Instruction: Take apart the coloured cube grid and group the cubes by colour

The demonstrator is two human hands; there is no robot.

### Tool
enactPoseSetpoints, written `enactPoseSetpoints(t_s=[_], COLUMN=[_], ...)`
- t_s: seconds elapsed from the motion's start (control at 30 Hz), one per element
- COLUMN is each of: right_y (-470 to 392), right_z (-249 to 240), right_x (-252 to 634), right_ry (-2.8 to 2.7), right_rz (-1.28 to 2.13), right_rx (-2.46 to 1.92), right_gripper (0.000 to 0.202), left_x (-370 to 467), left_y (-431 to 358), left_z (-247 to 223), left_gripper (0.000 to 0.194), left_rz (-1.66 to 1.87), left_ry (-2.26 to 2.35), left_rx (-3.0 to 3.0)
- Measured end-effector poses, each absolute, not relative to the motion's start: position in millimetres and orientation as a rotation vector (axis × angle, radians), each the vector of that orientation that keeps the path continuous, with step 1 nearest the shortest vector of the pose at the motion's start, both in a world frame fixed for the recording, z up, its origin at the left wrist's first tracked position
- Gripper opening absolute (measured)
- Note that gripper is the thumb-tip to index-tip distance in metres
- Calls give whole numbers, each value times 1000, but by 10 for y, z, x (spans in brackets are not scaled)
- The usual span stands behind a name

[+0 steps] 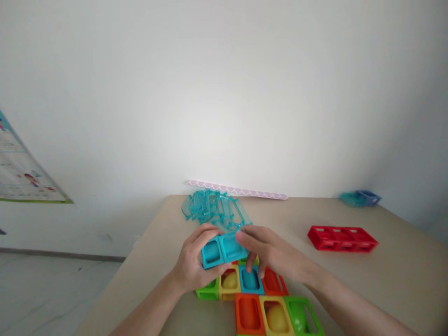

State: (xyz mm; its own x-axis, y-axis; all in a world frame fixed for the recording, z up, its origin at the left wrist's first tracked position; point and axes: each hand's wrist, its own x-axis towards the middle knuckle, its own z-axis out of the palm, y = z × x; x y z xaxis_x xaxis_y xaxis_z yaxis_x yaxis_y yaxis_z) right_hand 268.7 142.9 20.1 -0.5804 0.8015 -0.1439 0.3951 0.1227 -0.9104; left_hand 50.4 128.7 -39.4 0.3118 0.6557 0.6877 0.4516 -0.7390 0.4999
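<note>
In my left hand (pixel 191 259) is a blue plastic toy block (pixel 212 252) made of two joined hollow sections, tilted toward me. My left thumb lies along its lower edge and the fingers wrap its far side. My right hand (pixel 262 245) grips the block's right end, with the thumb on its face and lower fingers hanging over the blocks beneath. Directly under the hands lie joined blocks in green, yellow, blue and orange-red, among them a blue block (pixel 251 280). Nearer to me is a row with an orange block (pixel 248 315), a yellow block (pixel 278 318) and a green block (pixel 304 317).
Translucent blue plastic pieces (pixel 210 207) are heaped behind the hands. A red block row (pixel 342 239) lies to the right on the table (pixel 378 284). Teal and dark blue pieces (pixel 366 198) sit in the far right corner. A purple patterned strip (pixel 241 190) rests against the wall.
</note>
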Motion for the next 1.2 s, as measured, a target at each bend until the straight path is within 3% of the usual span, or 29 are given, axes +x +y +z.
enactPoseSetpoints(t_s=[0.1,0.2,0.3,0.5,0.7,0.9,1.03,1.2], right_y=[1411,1400,1403,1387,1281,1191,1177,1182], right_z=[251,323,364,393,331,289,256,244], right_x=[2699,2728,2744,2756,2969,2949,2851,2780], right_ry=[-2209,-2372,-2475,-2569,-2788,-2904,-2910,-2907], right_rz=[1236,910,714,601,428,415,421,436], right_rx=[-1118,-939,-819,-924,-1374,-1434,-1527,-1521], right_gripper=[21,21,23,27,47,67,78,66], left_x=[478,454,456,503,512,542,544,546], left_y=[1286,1292,1300,1277,1244,1262,1270,1272], left_z=[-437,-480,-479,-411,-452,-487,-497,-488], left_gripper=[57,65,56,47,44,46,47,42], left_rz=[1384,1418,1462,1465,1537,1089,1032,1109], left_ry=[1048,1090,1035,953,1054,992,1005,1071], left_rx=[2388,2394,2371,2311,2051,1992,1896,1896])
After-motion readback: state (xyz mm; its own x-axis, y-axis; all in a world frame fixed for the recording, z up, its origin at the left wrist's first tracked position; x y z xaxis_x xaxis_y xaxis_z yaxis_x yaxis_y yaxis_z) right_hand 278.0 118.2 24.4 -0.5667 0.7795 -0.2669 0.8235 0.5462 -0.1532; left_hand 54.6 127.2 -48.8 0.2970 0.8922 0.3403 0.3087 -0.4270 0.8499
